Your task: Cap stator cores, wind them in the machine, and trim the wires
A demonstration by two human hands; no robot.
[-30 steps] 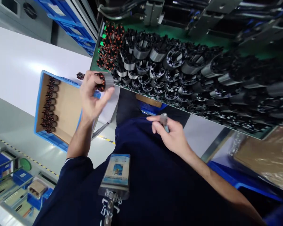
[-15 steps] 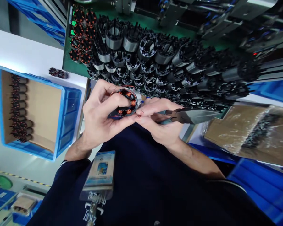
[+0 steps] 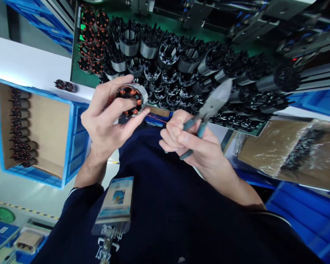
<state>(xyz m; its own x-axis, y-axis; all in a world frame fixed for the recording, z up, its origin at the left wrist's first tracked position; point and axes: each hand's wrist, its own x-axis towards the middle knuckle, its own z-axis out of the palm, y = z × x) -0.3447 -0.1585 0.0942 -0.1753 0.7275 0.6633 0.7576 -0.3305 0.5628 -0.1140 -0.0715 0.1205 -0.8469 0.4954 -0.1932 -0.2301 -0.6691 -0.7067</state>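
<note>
My left hand is wrapped round a motor stator, a metal ring with copper coils inside, one finger reaching into its bore. A thin copper wire stretches from near the stator toward my right hand. That hand grips a pair of pliers by the blue-grey handles, their jaws pointing up and to the right, away from the stator. Whether the right fingers also pinch the wire's end, I cannot tell. Beyond both hands stand rows of unwound stators on the green bench top.
To the left, a blue crate lined with cardboard holds several wound stators. Two more stators lie on the white table. Copper-wound stators crowd the bench's left end. On the right is a plastic-wrapped cardboard box. Machinery stands behind.
My hands have moved apart: the left went up and left with the stator, the right drew slightly right. The pliers have swung from lying sideways to pointing up and right.
</note>
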